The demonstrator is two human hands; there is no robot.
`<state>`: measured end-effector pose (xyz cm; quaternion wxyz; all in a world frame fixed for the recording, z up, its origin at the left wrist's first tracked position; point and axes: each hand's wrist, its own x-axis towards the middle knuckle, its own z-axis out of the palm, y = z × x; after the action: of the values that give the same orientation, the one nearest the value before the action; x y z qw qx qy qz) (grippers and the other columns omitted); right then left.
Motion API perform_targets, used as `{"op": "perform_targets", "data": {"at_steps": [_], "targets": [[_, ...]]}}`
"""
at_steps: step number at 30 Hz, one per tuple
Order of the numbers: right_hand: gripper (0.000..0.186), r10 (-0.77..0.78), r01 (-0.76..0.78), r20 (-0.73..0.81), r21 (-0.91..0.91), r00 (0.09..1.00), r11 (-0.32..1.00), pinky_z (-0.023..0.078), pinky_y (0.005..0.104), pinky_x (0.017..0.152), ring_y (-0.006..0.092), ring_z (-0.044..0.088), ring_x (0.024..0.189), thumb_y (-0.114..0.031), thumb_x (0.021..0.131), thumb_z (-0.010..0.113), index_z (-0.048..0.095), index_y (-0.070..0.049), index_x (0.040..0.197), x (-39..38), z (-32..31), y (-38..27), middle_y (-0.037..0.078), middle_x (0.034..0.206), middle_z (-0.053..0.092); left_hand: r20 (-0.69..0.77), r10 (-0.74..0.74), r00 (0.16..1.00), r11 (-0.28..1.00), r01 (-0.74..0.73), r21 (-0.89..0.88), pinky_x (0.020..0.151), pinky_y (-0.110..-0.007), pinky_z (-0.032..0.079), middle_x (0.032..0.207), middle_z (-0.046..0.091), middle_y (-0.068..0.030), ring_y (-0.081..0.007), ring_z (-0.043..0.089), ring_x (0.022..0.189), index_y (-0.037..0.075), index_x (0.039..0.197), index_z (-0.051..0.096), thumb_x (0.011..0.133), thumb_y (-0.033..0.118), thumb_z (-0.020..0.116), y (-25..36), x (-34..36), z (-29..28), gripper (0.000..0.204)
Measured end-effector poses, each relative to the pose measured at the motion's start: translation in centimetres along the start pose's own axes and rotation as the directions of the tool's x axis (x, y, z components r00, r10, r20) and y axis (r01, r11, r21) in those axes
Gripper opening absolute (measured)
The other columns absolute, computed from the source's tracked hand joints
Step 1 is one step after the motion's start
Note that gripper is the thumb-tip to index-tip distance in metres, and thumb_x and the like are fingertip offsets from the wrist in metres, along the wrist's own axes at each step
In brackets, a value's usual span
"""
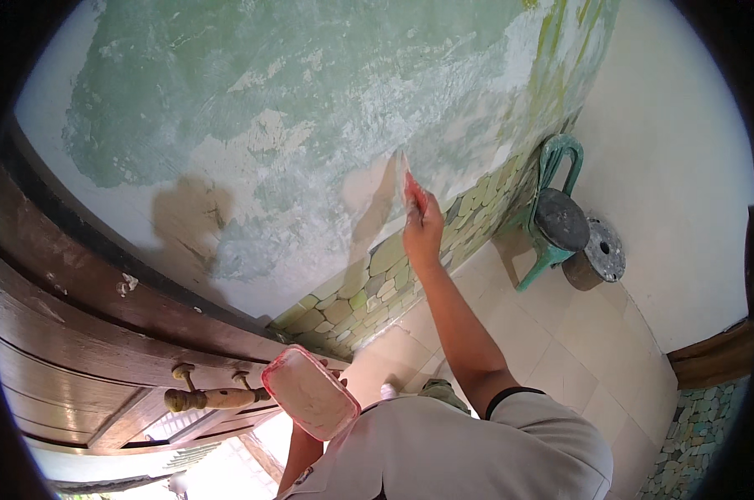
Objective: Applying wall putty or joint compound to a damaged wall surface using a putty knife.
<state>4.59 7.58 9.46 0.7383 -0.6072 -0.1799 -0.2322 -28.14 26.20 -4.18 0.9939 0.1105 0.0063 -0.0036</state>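
Note:
My right hand (424, 232) is raised to the wall, its fingers closed round the red handle of a putty knife (412, 188). The knife's thin blade is seen nearly edge-on at the wall, and I cannot tell whether it touches. Low at my left, my left hand (342, 379) grips a red-rimmed plastic container (310, 393) of pale, smooth putty. The container hides most of that hand; only some fingertips show past its edge. Patches of whitish putty cover the green wall (252, 58).
Green pebble cladding (377, 283) runs along the wall's foot. A dark wooden door (77, 358) with a handle (219, 399) stands close on my left. To the right are a green chair (552, 208) with a dark round lid (560, 218) and a stained bucket (598, 254) on the tiled floor (552, 333).

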Motion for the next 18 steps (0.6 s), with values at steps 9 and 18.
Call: {"op": "perform_targets", "data": {"at_steps": [9, 18], "targets": [[0.028, -0.085, 0.096, 0.147, -0.070, 0.985, 0.993, 0.047, 0.0273, 0.086, 0.0149, 0.061, 0.096, 0.000, 0.094, 0.050, 0.062, 0.002, 0.119, -4.4, 4.8, -0.2, 0.012, 0.107, 0.066, -0.007, 0.058, 0.998, 0.998, -0.058, -0.020, 0.101, -0.059, 0.044, 0.129, 0.055, -0.0231, -0.0403, 0.056, 0.116, 0.000, 0.139, 0.039, 0.093, 0.053, 0.050, -1.0, 0.1, 2.5, 0.071], [0.030, -0.054, 0.036, 0.407, 0.051, 0.912, 0.998, 0.048, 0.0285, 0.076, 0.0204, 0.061, 0.084, -0.001, 0.093, 0.051, 0.061, -0.002, 0.121, -9.5, 4.1, -0.4, 0.013, 0.097, 0.064, 0.812, 0.121, 0.571, 0.959, 0.145, -0.245, 0.104, -0.059, 0.041, 0.131, 0.053, -0.0219, -0.0396, 0.054, 0.119, -0.001, 0.140, 0.038, 0.092, 0.055, 0.050, -1.5, 5.4, -4.5, 0.075]]}}
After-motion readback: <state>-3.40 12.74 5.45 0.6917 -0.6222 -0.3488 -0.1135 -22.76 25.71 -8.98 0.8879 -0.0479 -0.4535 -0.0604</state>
